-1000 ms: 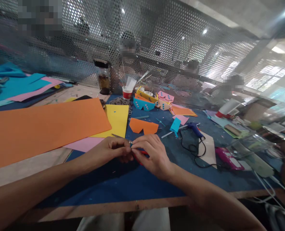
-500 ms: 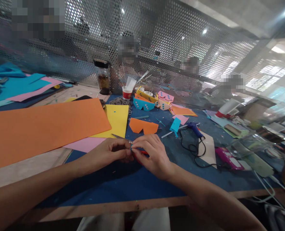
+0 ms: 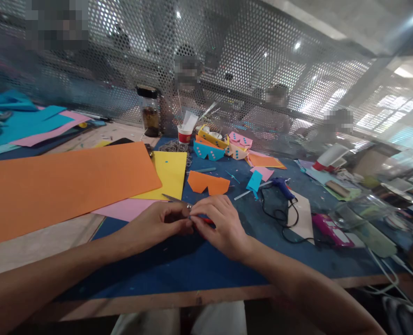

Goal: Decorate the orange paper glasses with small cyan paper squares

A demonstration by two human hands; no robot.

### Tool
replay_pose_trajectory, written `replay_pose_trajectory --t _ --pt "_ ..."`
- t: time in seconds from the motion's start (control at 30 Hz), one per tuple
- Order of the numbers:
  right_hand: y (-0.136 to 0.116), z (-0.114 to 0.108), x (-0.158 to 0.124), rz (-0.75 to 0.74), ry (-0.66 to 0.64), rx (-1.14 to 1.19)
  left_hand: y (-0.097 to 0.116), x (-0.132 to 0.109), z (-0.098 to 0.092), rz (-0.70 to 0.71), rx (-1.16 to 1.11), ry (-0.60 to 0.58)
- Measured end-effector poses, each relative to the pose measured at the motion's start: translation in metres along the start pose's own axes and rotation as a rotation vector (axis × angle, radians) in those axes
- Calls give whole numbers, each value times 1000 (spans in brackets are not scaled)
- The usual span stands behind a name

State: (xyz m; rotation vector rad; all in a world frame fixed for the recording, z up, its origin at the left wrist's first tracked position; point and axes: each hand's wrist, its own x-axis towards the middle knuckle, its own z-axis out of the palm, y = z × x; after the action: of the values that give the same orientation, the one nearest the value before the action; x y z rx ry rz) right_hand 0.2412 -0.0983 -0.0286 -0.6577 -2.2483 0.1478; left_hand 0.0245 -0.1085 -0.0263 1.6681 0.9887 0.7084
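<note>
My left hand [image 3: 169, 222] and my right hand [image 3: 220, 223] meet low over the blue mat, fingertips pressed together. A tiny blue piece shows between the fingertips, mostly hidden. Scissors [image 3: 171, 198] with red handles sit at my right hand; their blade points left past my left fingers, and the red part shows between my right thumb and fingers. My left thumb and fingers are closed in a pinch, though what they grip is hidden. Just beyond lies an orange glasses-shaped cutout [image 3: 208, 183].
On the left lie a large orange sheet [image 3: 70, 181] and a yellow sheet [image 3: 173, 167]. Decorated paper glasses [image 3: 208, 150], a paper cup [image 3: 184, 135] and a jar [image 3: 149, 114] stand behind. A blue glue gun [image 3: 283, 187] with a black cord and a magenta power strip [image 3: 332, 230] are right.
Both hands stay in nearly the same place, with only slight finger movement. The blue bit between the fingertips shows less now.
</note>
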Motion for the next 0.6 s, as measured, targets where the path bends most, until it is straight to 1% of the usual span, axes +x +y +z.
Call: replay_pose_trajectory --t 0.6 --pt "1 1 0 11 -13 -9 1 -1 0 13 82 -4"
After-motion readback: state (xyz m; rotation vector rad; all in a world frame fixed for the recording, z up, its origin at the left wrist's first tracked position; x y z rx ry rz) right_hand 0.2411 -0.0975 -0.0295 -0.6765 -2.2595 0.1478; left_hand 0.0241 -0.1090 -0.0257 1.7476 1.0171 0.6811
